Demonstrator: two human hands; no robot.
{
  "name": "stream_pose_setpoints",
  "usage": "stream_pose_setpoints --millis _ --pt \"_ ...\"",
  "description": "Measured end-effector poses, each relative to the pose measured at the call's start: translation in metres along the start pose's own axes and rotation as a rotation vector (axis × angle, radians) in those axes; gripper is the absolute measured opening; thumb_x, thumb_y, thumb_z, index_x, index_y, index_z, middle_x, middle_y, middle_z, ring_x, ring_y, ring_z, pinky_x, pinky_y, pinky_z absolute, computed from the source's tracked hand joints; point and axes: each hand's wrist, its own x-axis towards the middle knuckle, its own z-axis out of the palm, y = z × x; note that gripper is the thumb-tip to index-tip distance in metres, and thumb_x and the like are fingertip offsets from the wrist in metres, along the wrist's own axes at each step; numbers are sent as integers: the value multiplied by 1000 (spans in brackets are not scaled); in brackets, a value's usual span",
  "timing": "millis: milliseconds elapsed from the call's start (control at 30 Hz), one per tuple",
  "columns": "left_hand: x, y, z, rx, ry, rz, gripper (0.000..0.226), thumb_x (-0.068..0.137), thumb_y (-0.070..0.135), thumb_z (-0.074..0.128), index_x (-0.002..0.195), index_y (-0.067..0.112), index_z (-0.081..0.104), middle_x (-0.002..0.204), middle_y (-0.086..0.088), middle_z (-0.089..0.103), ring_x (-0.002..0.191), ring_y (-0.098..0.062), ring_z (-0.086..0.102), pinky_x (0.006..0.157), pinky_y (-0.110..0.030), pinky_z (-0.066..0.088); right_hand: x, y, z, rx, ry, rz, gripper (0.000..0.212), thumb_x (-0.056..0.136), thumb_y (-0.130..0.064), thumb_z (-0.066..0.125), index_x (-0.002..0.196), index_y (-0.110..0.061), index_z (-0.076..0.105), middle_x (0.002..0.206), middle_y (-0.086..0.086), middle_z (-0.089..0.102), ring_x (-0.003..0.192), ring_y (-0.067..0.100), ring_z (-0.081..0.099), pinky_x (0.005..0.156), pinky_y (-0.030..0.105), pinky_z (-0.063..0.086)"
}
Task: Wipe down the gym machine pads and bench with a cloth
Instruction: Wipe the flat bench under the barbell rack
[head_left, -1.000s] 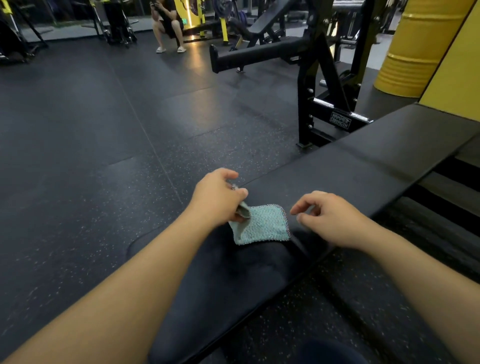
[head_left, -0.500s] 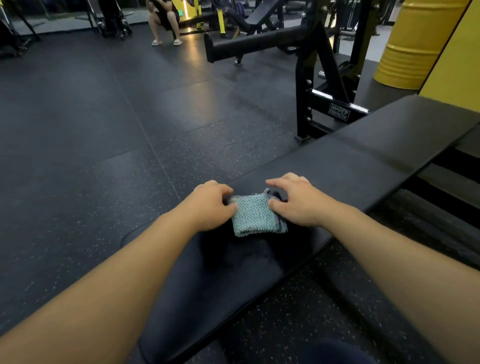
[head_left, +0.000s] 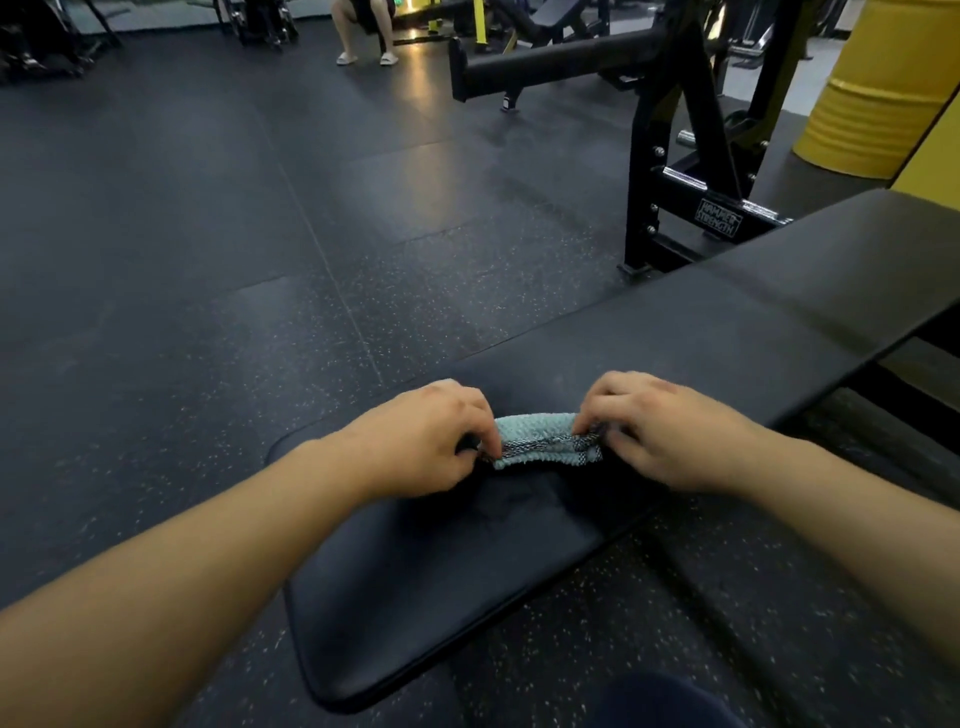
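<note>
bench (head_left: 675, 364) edge: both hands pinch folded cloth (head_left: 540, 441) w/ fingers.

A small teal knitted cloth (head_left: 540, 440) with dark speckled edging lies folded into a narrow strip across the near part of a long black padded bench (head_left: 727, 332), its ends pinched up off the pad. The bench runs diagonally away to the right, its upholstery smooth and matte.
</note>
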Motion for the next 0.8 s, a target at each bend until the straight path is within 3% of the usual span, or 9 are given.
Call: stream_pose_setpoints --millis 100,200,267,367,467,600,700,800 --pt "-2 1 3 -47 69 -22 30 84 28 53 100 39 75 104 21 66 107 -4 53 99 -32 48 -7 2 4 65 0 7 32 91 -27 58 116 -45 68 125 -26 50 110 0 56 97 31 49" --pt "15 12 4 -125 147 -11 26 91 41 54 112 39 68 112 21 63 112 -3 53 102 -34 47 -10 1 4 143 35 17 22 88 -35 64 107 -46 70 117 -26 56 98 1 61 91 28 51" --pt "26 25 10 -118 116 43 33 96 49 57 126 38 63 129 18 60 123 -6 54 108 -35 45 -12 2 5 173 66 24 16 89 -29 70 97 -43 69 111 -24 60 96 3 61 89 30 51" --pt "33 39 26 -72 17 77 46 102 47 55 147 35 52 156 12 46 142 -8 42 118 -30 35 -16 4 6 203 106 31 26 86 -17 74 83 -38 60 108 -22 62 99 1 62 89 32 52" --pt "30 42 40 -9 16 77 45 109 35 44 154 34 44 163 12 36 148 -11 36 119 -31 32 -19 8 5 213 138 71 34 83 -8 72 82 -38 58 109 -21 62 102 1 62 88 31 53" --pt "4 32 49 20 47 -61 54 108 16 40 158 35 34 166 12 28 151 -14 31 118 -39 37 -8 7 4 183 135 171 34 86 -11 64 93 -44 59 107 -20 60 95 4 61 86 34 51" --pt "-34 22 52 -5 84 -221 61 106 8 38 161 34 27 168 13 21 154 -11 23 121 -36 32 6 -19 15 148 34 121 34 94 -17 60 117 -42 62 124 -20 55 113 6 56 94 20 39" --pt "-80 12 45 -32 143 -401 65 103 3 37 161 29 26 169 12 19 155 -9 17 121 -31 30 29 -53 25 109 -42 6 39 98 -23 55 133 -42 57 143 -23 45 132 4 44 109 20 32"
